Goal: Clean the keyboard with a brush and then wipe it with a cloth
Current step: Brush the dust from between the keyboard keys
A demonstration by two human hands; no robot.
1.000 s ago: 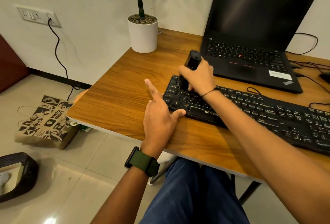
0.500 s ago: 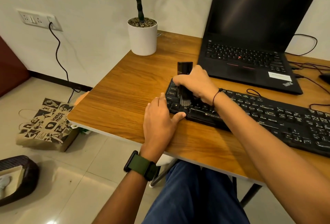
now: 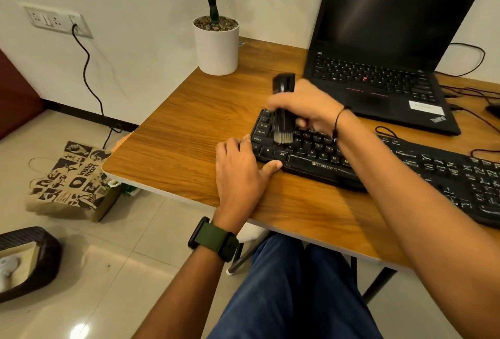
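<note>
Bench (image 3: 189,133): wood-grain top with pale edge, set against the wall; dark metal legs below.
Room: pale plaster wall, glossy beige floor tiles, dark skirting.
Keyboard (image 3: 405,171): one, black, "ZEBRONICS" on its front edge, lying across the bench top; landmark for the places below.
Brush (image 3: 282,111): one, black body, grey bristles down, upright over the left end of the keyboard, bristle tips at the keys; touching or just above, cannot tell.
Right hand (image 3: 305,106): blurred, clenched round the brush body above the keyboard's left end; dark cord at the wrist.
Left hand (image 3: 240,171): flat on the bench at the keyboard's left end, fingers relaxed, thumb against its front corner, fingertips at its side; grasping nothing.
Watch (image 3: 213,238): one, green strap, on the left wrist.
Laptop (image 3: 384,49): one, black, lid raised, screen dark, just behind the keyboard.
Plant pot (image 3: 216,49): one, white, pebbles on top, dark stem; behind and left of the keyboard, at the wall.
Cables (image 3: 468,106): several, dark, behind the keyboard's right part.
Wall socket (image 3: 55,19): one plate, far left of the keyboard, one black cord plugged in.
Paper bag (image 3: 70,179): one, printed brown, on the floor left of the keyboard.
Basket (image 3: 27,260): one, dark, on the floor, lower left.
</note>
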